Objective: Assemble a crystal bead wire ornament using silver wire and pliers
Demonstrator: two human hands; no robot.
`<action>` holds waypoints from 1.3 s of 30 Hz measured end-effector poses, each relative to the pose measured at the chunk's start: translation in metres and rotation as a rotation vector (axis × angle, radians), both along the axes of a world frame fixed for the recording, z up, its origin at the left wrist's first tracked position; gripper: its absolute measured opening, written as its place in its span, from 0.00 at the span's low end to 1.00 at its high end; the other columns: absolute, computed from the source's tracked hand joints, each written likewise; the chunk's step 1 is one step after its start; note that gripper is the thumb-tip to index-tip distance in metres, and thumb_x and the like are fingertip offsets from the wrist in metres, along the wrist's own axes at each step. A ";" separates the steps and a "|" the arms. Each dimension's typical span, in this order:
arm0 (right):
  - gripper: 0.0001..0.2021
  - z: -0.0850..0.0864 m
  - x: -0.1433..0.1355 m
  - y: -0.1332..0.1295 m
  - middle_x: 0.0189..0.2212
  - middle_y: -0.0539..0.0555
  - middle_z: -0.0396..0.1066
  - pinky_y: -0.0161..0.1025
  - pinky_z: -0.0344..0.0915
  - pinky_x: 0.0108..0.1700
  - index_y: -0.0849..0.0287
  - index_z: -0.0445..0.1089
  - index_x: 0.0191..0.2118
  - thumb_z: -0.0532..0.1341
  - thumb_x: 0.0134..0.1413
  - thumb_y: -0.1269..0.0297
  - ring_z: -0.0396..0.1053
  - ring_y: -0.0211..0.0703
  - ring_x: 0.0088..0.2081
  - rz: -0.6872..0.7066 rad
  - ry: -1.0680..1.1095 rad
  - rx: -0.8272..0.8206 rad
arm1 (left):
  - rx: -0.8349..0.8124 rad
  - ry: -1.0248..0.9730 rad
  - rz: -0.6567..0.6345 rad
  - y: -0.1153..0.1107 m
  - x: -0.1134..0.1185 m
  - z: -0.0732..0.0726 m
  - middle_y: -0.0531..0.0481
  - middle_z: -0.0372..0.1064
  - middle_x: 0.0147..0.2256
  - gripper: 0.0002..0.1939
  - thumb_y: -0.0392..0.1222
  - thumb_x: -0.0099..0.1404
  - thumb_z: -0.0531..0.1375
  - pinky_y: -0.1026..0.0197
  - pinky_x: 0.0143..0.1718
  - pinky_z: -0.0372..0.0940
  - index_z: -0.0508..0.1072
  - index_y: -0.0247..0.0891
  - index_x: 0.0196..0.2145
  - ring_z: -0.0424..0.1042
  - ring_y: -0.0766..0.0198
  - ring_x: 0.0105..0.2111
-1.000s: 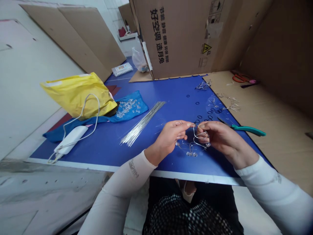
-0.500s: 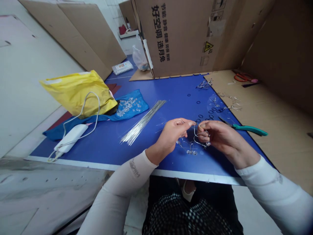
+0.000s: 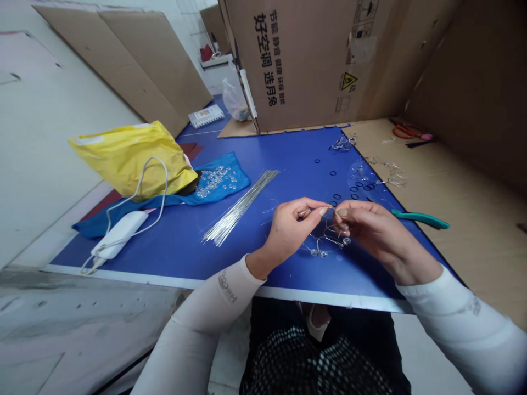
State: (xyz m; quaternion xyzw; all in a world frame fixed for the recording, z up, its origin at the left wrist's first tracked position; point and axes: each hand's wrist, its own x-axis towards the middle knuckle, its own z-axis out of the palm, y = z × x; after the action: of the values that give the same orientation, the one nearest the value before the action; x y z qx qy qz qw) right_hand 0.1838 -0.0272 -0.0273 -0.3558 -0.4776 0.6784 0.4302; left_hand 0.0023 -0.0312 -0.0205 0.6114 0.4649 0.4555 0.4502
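Observation:
Above the blue tabletop, my left hand [image 3: 294, 222] pinches thin wire between thumb and forefinger. Close beside it on the right, my right hand [image 3: 366, 225] pinches the same wirework, the fingertips of both hands nearly meeting. A looped wire piece with clear beads [image 3: 319, 253] hangs below the fingers. The exact spot where the wires meet is too small to make out. Teal-handled pliers [image 3: 424, 219] lie just right of my right hand, their jaws partly hidden behind it. Several black rings [image 3: 354, 192] lie beyond my fingers.
A bundle of straight silver wires [image 3: 242, 206] lies left of my hands. Clear beads [image 3: 216, 181] rest on a blue cloth beside a yellow bag [image 3: 135, 159]. A white corded device [image 3: 121, 233] is at left. Finished-looking wire pieces [image 3: 382, 173] and orange scissors [image 3: 407, 130] lie at right; a cardboard box [image 3: 308, 66] stands behind.
Both hands stay pinched close together on the wire. The hanging beaded loop has swung slightly, and my right fingers have curled in a little more.

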 end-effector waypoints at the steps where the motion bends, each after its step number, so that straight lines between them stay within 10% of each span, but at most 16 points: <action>1: 0.08 0.000 0.000 0.000 0.19 0.48 0.63 0.38 0.52 0.28 0.57 0.73 0.23 0.65 0.49 0.62 0.57 0.35 0.24 0.003 0.000 0.003 | -0.006 -0.002 -0.003 0.000 0.000 0.001 0.53 0.66 0.23 0.11 0.46 0.63 0.63 0.62 0.26 0.52 0.81 0.36 0.36 0.58 0.70 0.23; 27: 0.08 -0.002 0.003 0.004 0.20 0.49 0.59 0.38 0.56 0.28 0.58 0.70 0.21 0.63 0.48 0.64 0.55 0.37 0.24 0.136 0.103 -0.153 | -0.162 -0.146 -0.088 0.013 -0.001 -0.005 0.54 0.68 0.24 0.07 0.43 0.60 0.67 0.65 0.29 0.59 0.81 0.38 0.35 0.63 0.70 0.26; 33: 0.08 -0.005 0.000 -0.001 0.23 0.50 0.65 0.39 0.59 0.32 0.57 0.73 0.25 0.63 0.53 0.63 0.61 0.38 0.26 -0.086 0.037 0.026 | -0.040 -0.116 0.010 0.010 -0.002 -0.006 0.53 0.67 0.24 0.09 0.45 0.62 0.66 0.65 0.26 0.54 0.82 0.38 0.36 0.60 0.70 0.24; 39: 0.07 -0.001 -0.006 -0.014 0.27 0.50 0.72 0.42 0.62 0.36 0.53 0.72 0.29 0.62 0.58 0.65 0.67 0.42 0.30 -0.463 -0.465 0.550 | -0.048 -0.038 0.014 0.004 -0.002 -0.002 0.54 0.65 0.22 0.11 0.47 0.62 0.66 0.64 0.24 0.52 0.81 0.37 0.35 0.58 0.70 0.23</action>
State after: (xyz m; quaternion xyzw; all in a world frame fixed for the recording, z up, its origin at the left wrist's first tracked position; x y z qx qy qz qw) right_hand 0.1774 -0.0416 -0.0285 -0.4693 -0.6325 0.3131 0.5307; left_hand 0.0007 -0.0275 -0.0229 0.5886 0.4711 0.4588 0.4702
